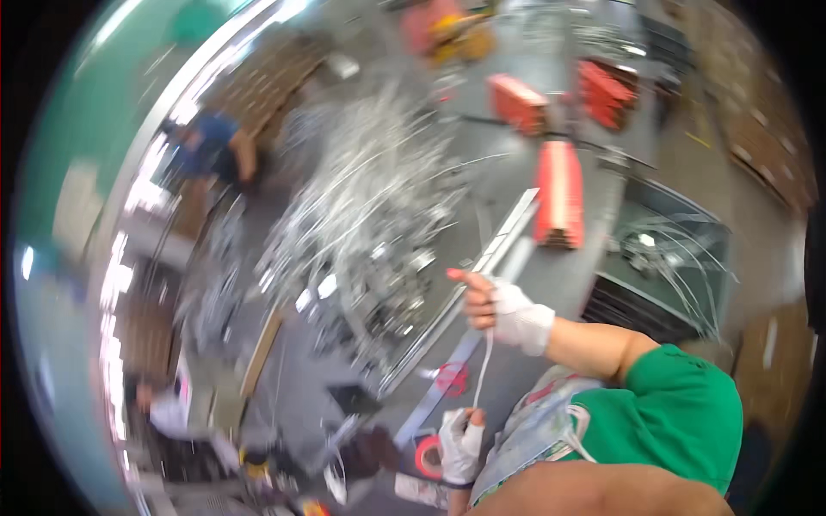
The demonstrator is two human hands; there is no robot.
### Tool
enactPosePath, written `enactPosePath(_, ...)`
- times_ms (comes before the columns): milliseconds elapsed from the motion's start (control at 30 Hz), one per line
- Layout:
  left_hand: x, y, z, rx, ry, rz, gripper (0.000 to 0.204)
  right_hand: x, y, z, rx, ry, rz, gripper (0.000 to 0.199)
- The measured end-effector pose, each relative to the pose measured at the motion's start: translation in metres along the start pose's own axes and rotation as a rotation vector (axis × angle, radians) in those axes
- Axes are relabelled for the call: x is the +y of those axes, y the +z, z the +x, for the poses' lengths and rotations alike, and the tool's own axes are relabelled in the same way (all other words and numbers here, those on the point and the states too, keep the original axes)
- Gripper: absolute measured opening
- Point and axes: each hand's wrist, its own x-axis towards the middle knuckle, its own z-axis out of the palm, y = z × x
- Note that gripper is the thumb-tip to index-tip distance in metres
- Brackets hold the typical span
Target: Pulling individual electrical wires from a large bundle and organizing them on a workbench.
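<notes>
My right hand (508,315), in a white fingerless glove, reaches over the grey worktable with one finger stretched out and the others curled. A thin white cord (484,370) runs down from it to my left hand (461,445), also white-gloved, low and near my apron. Both hands look closed on the cord, which is fairly straight between them. Beside my left hand lies a red ring-shaped roll, perhaps tape (427,457). A red loop (452,378) lies left of the cord. Beyond my right hand a long pale metal strip (460,297) crosses the table.
A large heap of metal parts with thin pale wires (361,215) covers the table's middle, blurred. Red-edged stacks (559,193) stand at the far right. A dark bin (671,249) holds more wired parts. Two people (211,146) are at the left side.
</notes>
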Motion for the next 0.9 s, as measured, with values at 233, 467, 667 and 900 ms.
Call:
enactPosePath(233, 0.086, 0.076, 0.041, 0.086, 0.291, 0.342, 0.024, -0.073, -0.004, -0.015, 0.265, -0.549, -0.065, 0.025)
enactPosePath(467, 0.018, 0.131, 0.124, -0.239, 0.699, 0.343, 0.025, -0.151, -0.106, -0.091, 0.356, -1.043, -0.111, 0.029)
enactPosePath(667, -0.009, 0.192, 0.170, -0.328, 0.877, 0.349, 0.026, -0.183, -0.154, -0.093, 0.624, -1.048, 0.061, 0.026)
enactPosePath(900, 0.035, 0.237, 0.176, -0.561, 0.395, -0.179, 0.042, -0.174, -0.154, -0.070, 0.724, -0.771, -0.190, 0.023)
